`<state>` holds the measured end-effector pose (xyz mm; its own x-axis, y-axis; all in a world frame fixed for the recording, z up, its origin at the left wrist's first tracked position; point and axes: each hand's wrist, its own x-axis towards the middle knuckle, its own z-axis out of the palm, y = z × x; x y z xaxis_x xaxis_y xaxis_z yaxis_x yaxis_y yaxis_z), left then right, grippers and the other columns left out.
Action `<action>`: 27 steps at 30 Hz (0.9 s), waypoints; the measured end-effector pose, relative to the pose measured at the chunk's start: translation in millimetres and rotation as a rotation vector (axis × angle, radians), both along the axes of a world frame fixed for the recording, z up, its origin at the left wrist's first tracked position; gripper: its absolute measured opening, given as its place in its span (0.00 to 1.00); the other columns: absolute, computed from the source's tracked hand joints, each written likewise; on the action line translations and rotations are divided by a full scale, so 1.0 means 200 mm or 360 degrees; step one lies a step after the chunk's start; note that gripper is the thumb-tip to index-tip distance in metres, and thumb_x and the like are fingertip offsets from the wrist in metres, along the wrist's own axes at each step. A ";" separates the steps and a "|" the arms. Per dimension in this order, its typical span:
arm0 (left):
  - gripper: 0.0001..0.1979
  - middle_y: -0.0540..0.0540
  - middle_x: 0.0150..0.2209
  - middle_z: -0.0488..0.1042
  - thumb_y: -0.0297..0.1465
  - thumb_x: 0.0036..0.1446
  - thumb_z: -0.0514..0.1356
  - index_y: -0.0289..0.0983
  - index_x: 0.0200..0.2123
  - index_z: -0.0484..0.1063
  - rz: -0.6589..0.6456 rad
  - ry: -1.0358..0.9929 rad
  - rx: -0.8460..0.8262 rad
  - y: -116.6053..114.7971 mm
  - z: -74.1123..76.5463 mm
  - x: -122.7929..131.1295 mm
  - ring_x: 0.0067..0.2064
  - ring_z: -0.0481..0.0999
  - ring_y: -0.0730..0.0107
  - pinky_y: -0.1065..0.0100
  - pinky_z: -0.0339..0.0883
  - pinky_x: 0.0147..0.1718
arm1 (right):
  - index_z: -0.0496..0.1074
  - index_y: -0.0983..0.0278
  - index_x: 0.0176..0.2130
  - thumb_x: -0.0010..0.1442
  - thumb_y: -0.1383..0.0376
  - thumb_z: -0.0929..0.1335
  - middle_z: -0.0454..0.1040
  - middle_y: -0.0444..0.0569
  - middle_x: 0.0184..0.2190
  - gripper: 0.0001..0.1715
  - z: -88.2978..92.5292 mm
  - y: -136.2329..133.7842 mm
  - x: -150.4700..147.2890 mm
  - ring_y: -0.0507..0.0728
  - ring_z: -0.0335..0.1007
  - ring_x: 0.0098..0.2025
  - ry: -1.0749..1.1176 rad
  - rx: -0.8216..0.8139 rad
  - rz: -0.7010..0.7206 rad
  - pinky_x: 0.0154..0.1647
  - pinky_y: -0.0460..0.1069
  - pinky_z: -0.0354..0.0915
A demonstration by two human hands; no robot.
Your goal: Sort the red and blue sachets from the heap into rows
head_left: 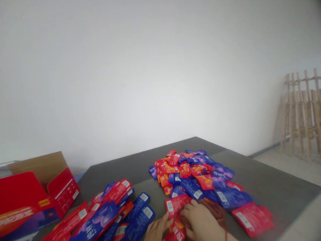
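My left hand point(155, 233) lies at the bottom of the view with fingers stretched toward a red packet point(176, 205) on the dark grey table point(270, 190). My right hand point(202, 221) sits just right of it, fingers curled over small red packets point(177, 234) beneath it. Beyond both hands is a heap of small red, orange and blue packets point(191, 172). To the left lies a spread of long red and blue packets point(106, 217).
An open red cardboard box point(28, 199) stands at the table's left edge. A wooden lattice rack point(306, 115) leans against the white wall at the right, on the pale floor. The table's right corner point(319, 189) is near.
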<state>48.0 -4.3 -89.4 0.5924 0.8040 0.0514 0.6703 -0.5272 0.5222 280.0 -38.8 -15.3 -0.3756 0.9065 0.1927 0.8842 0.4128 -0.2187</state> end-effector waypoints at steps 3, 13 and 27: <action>0.49 0.46 0.64 0.66 0.19 0.43 0.53 0.44 0.70 0.51 -0.0079 -0.0101 0.0043 0.00 0.01 -0.02 0.65 0.64 0.56 0.53 0.56 0.62 | 0.76 0.61 0.37 0.55 0.70 0.67 0.79 0.50 0.39 0.10 0.03 -0.03 0.08 0.63 0.71 0.45 -0.0007 -0.0002 -0.0118 0.46 0.55 0.62; 0.39 0.45 0.65 0.66 0.21 0.51 0.51 0.44 0.68 0.58 -0.0062 -0.0066 0.0137 -0.02 0.02 -0.01 0.63 0.67 0.60 0.58 0.59 0.60 | 0.77 0.60 0.37 0.61 0.67 0.70 0.80 0.47 0.36 0.04 -0.10 0.01 -0.22 0.61 0.72 0.44 -0.0151 -0.0018 0.0550 0.39 0.52 0.68; 0.47 0.50 0.64 0.67 0.17 0.43 0.51 0.45 0.69 0.54 -0.0039 0.0036 0.0090 -0.05 0.08 0.01 0.63 0.65 0.63 0.57 0.56 0.62 | 0.75 0.61 0.35 0.57 0.73 0.66 0.78 0.46 0.36 0.10 0.03 -0.08 0.13 0.59 0.70 0.43 0.0183 -0.0036 -0.0036 0.43 0.52 0.62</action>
<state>50.0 -14.9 -74.2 0.6134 0.7855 0.0828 0.6681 -0.5719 0.4760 305.1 -54.6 -9.8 -0.3319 0.9190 0.2128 0.8617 0.3871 -0.3281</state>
